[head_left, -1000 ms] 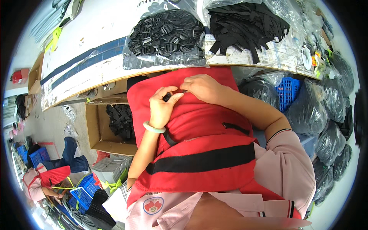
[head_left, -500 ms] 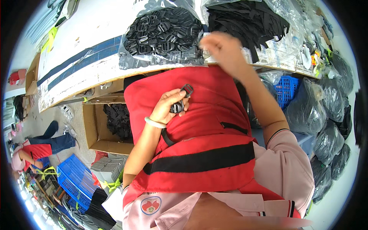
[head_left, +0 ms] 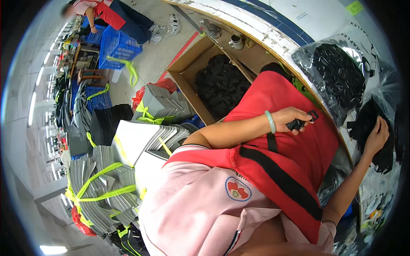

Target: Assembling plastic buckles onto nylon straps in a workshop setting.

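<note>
My left hand [head_left: 294,119] is closed around black plastic buckles above my red apron [head_left: 277,98]. One buckle [head_left: 314,115] sticks out past the thumb and index finger, while another dark buckle [head_left: 294,124] shows under the curled fingers. Over at the right, my right hand [head_left: 376,135] rests on a pile of short black straps [head_left: 363,123], its fingers stretched out over them. Whether a strap lies between the fingertips is hard to see. A clear plastic bag full of black buckles [head_left: 339,77] lies just beyond, on the white table.
Along the right runs the table edge [head_left: 279,51]. An open cardboard box [head_left: 181,70] of black pieces stands on the floor to my left, near bundled grey sheets [head_left: 162,102] tied with yellow-green strips. Farther off are blue crates [head_left: 117,49] and another person [head_left: 106,17].
My view has swung to the left, so the table now sits at the right. My right hand has moved from beside the buckle bag onto the straps; the left still holds the buckles.
</note>
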The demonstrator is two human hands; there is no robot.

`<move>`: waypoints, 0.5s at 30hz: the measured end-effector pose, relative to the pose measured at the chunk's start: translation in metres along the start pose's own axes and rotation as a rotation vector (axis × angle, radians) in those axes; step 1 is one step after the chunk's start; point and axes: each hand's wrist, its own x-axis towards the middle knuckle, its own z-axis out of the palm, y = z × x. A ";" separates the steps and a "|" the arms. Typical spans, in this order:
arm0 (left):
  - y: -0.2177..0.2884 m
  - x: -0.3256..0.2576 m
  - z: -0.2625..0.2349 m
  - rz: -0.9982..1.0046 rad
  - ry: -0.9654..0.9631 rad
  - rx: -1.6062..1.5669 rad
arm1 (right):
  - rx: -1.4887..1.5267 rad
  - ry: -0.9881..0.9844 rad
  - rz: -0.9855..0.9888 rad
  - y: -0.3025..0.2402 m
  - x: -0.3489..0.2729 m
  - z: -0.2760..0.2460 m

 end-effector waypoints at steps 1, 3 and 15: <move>0.001 -0.002 -0.001 0.012 0.015 -0.001 | -0.015 -0.017 -0.006 0.001 0.002 0.000; 0.002 -0.005 -0.002 0.043 0.021 0.018 | 0.027 0.012 0.003 -0.001 0.006 -0.001; 0.016 -0.031 0.025 0.290 0.126 0.483 | 0.756 0.071 0.483 -0.126 0.038 -0.105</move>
